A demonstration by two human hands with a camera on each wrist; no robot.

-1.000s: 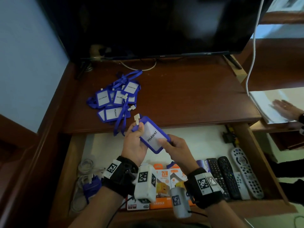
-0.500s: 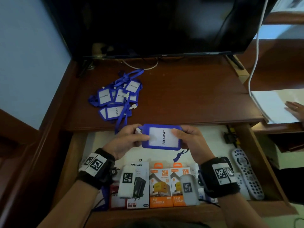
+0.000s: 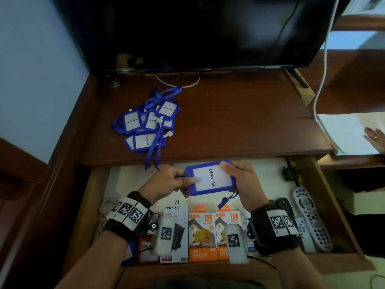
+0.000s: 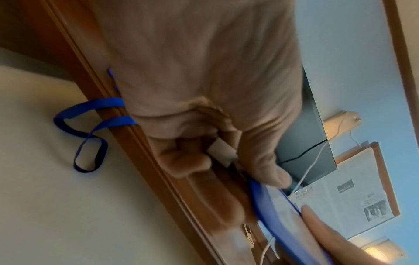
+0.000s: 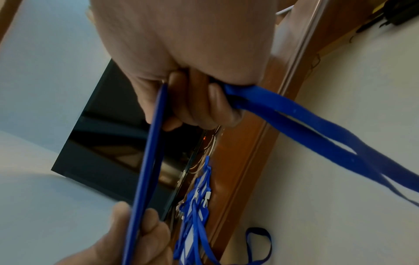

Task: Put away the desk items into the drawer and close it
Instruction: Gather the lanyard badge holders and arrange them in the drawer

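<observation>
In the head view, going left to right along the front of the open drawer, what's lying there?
White cables → ONESAM charger box → two orange 25W charger boxes → black remote → small white remote → large grey remote.

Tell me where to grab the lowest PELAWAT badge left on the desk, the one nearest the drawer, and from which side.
Pinch the lowest badge by its short left end, coming from the left front, probably. It lies flat and lengthwise on the desk, that end juts clear of the pile, while a blue lanyard crosses its right end and hangs over the desk edge.
</observation>
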